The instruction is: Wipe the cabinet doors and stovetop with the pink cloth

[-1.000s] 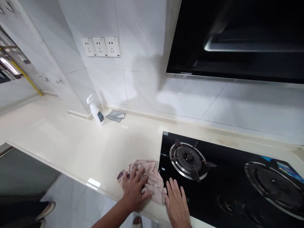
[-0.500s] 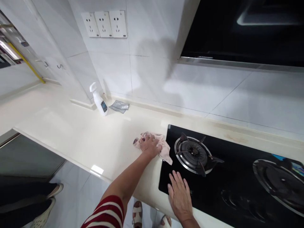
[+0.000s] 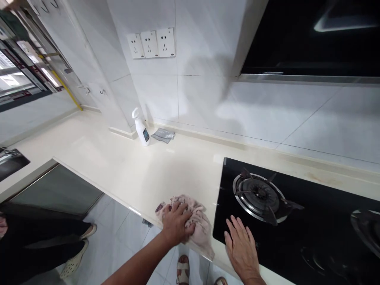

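Note:
My left hand (image 3: 177, 225) presses down on a crumpled pale pink cloth (image 3: 199, 221), fingers bent over it. The cloth lies at the counter's front edge, left of the stove, and one corner reaches over the edge. My right hand (image 3: 242, 248) rests flat, fingers stretched, on the front left corner of the black gas stove (image 3: 297, 233); it holds nothing. Behind that hand is the left burner (image 3: 260, 193) with its pan supports.
A white spray bottle (image 3: 141, 128) and a folded grey sheet (image 3: 163, 135) stand near the wall on the cream counter (image 3: 118, 166). A range hood (image 3: 308, 39) overhangs the stove. At lower left, a person's legs (image 3: 44, 233) show beside the cabinet; a sink (image 3: 12, 162) is at the left.
My left hand has drawn the cloth from the stove's left edge toward the counter's front edge. My right hand stays on the stove corner. The view has swung left.

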`<state>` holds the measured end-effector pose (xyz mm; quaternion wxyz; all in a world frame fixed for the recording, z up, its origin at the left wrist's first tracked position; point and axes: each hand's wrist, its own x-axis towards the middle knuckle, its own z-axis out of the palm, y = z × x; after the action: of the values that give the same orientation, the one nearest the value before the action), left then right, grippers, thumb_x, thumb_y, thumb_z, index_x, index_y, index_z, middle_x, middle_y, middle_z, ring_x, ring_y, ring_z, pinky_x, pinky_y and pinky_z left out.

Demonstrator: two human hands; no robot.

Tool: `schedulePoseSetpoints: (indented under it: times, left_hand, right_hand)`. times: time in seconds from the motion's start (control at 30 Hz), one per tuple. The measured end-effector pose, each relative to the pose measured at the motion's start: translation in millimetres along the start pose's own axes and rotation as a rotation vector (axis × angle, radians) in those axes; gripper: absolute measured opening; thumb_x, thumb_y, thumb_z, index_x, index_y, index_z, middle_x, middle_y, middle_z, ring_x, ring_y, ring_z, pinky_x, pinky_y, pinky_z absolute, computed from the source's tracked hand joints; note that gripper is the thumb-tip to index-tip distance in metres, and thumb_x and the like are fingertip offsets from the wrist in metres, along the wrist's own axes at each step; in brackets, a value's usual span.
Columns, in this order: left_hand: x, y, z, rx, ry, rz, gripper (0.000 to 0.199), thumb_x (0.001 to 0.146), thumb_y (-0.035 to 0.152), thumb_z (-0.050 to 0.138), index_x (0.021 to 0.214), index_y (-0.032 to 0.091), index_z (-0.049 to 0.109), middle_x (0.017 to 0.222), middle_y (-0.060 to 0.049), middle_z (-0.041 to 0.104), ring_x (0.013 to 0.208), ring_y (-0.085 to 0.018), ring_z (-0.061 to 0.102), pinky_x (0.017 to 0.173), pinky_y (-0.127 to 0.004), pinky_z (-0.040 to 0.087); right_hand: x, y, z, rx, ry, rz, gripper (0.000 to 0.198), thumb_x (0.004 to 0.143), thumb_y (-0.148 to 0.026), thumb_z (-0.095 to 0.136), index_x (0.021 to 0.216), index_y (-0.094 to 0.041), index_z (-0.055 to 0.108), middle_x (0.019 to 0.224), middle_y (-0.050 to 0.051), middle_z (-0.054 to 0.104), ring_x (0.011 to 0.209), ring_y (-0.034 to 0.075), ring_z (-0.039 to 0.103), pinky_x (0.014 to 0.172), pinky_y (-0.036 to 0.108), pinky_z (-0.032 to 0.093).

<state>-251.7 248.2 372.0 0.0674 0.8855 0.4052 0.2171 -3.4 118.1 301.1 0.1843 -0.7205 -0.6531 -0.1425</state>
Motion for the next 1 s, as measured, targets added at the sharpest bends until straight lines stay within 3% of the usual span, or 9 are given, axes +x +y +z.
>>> schedulePoseSetpoints:
  times: [0.13, 0.2, 0.4, 0.47, 0.57, 0.7, 0.8, 0.9, 1.0]
  left_hand:
    - [54, 9, 17, 0.057, 0.029, -0.164, 0.027, 0.08, 0.042, 0.068, 0.105, 0.033, 0.072, 0.126, -0.004, 0.067, 0.121, -0.033, 0.051, 0.096, -0.052, 0.033]
    - [60, 24, 26, 0.056, 0.021, -0.179, 0.027, 0.079, 0.043, 0.068, 0.103, 0.032, 0.072, 0.127, -0.004, 0.067, 0.121, -0.034, 0.051, 0.096, -0.054, 0.033]
    - [-9, 47, 30, -0.05, -0.053, 0.123, 0.034, 0.081, 0.054, 0.063, 0.104, 0.029, 0.069, 0.131, -0.005, 0.065, 0.124, -0.032, 0.05, 0.099, -0.053, 0.03]
    - [-26, 30, 22, -0.048, -0.039, 0.151, 0.034, 0.081, 0.054, 0.064, 0.105, 0.03, 0.069, 0.131, -0.004, 0.065, 0.124, -0.032, 0.051, 0.102, -0.053, 0.028]
    - [-19, -13, 3, 0.062, 0.023, -0.063, 0.031, 0.08, 0.049, 0.067, 0.106, 0.033, 0.071, 0.144, -0.007, 0.055, 0.132, -0.035, 0.045, 0.107, -0.058, 0.021]
    - [42, -74, -21, 0.189, -0.07, -0.396, 0.038, 0.084, 0.049, 0.063, 0.119, 0.034, 0.069, 0.152, -0.011, 0.044, 0.14, -0.037, 0.033, 0.107, -0.057, 0.026]
    - [96, -93, -22, 0.194, -0.095, -0.478, 0.04, 0.088, 0.052, 0.056, 0.118, 0.03, 0.069, 0.142, -0.013, 0.051, 0.131, -0.038, 0.038, 0.099, -0.056, 0.034]
    - [120, -71, -9, 0.18, -0.099, -0.464, 0.039, 0.088, 0.05, 0.053, 0.114, 0.025, 0.07, 0.137, -0.015, 0.054, 0.125, -0.038, 0.042, 0.095, -0.057, 0.036]
    - [93, -21, 5, 0.123, -0.148, -0.297, 0.032, 0.084, 0.046, 0.06, 0.107, 0.027, 0.07, 0.134, -0.011, 0.057, 0.123, -0.035, 0.045, 0.095, -0.053, 0.035]
  right_hand:
    - [2, -1, -1, -0.03, -0.008, 0.009, 0.049, 0.102, -0.038, 0.031, 0.134, -0.012, 0.057, 0.152, 0.01, 0.043, 0.142, 0.028, 0.037, 0.115, 0.049, 0.028]
    - [2, -1, -1, -0.038, -0.011, 0.008, 0.048, 0.102, -0.037, 0.031, 0.135, -0.012, 0.057, 0.151, 0.01, 0.044, 0.142, 0.027, 0.037, 0.115, 0.048, 0.028]
    - [-1, 0, -1, -0.035, -0.005, -0.007, 0.047, 0.101, -0.032, 0.031, 0.137, -0.011, 0.054, 0.152, 0.01, 0.043, 0.143, 0.026, 0.035, 0.116, 0.047, 0.028]
    - [-1, 0, -1, -0.036, 0.002, -0.005, 0.047, 0.101, -0.032, 0.032, 0.137, -0.011, 0.054, 0.152, 0.01, 0.043, 0.143, 0.025, 0.034, 0.117, 0.047, 0.027]
    - [-1, 0, 0, -0.026, 0.017, -0.003, 0.047, 0.101, -0.034, 0.033, 0.137, -0.011, 0.054, 0.152, 0.01, 0.043, 0.144, 0.025, 0.034, 0.118, 0.047, 0.026]
    - [0, 0, 3, -0.017, 0.019, 0.013, 0.048, 0.1, -0.035, 0.033, 0.136, -0.011, 0.055, 0.151, 0.011, 0.043, 0.143, 0.026, 0.035, 0.117, 0.049, 0.027]
    - [1, -2, 5, -0.01, 0.023, 0.014, 0.048, 0.1, -0.035, 0.032, 0.135, -0.011, 0.055, 0.151, 0.011, 0.043, 0.143, 0.028, 0.035, 0.116, 0.05, 0.027]
    - [0, -2, 4, 0.004, 0.03, 0.007, 0.048, 0.101, -0.035, 0.032, 0.134, -0.01, 0.055, 0.151, 0.011, 0.044, 0.143, 0.027, 0.035, 0.118, 0.049, 0.026]
    - [-1, 1, 4, 0.038, 0.029, 0.011, 0.048, 0.101, -0.036, 0.032, 0.134, -0.011, 0.055, 0.149, 0.011, 0.046, 0.143, 0.026, 0.036, 0.119, 0.048, 0.025]
